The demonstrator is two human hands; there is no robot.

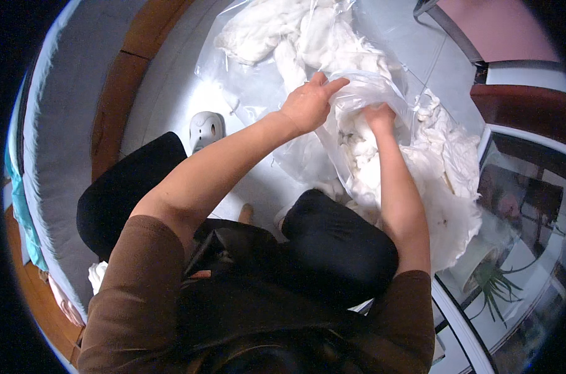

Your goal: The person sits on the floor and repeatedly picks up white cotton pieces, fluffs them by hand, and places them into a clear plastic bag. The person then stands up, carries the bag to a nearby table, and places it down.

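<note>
My left hand (313, 103) is at the rim of a clear plastic bag (327, 140), with its index finger extended and its grip on the film unclear. Inside the bag's mouth, my right hand (380, 117) reaches down among fluffy white stuffing or cloth (365, 156); its fingertips are partly hidden. Beyond my hands lies another large clear bag (255, 89) with bunched white material (320, 42) in it. More white fibre (446, 219) and a crumpled white cloth (444, 135) are to the right of my right forearm.
A light clog (207, 128) stands on the tiled floor (166, 84). At the left is a grey padded bed or sofa (61, 154) with a brown wooden edge (110, 98). On the right are a glass-topped table (521, 187), a spiky green plant (493, 283) and a pink-seated chair (502, 28).
</note>
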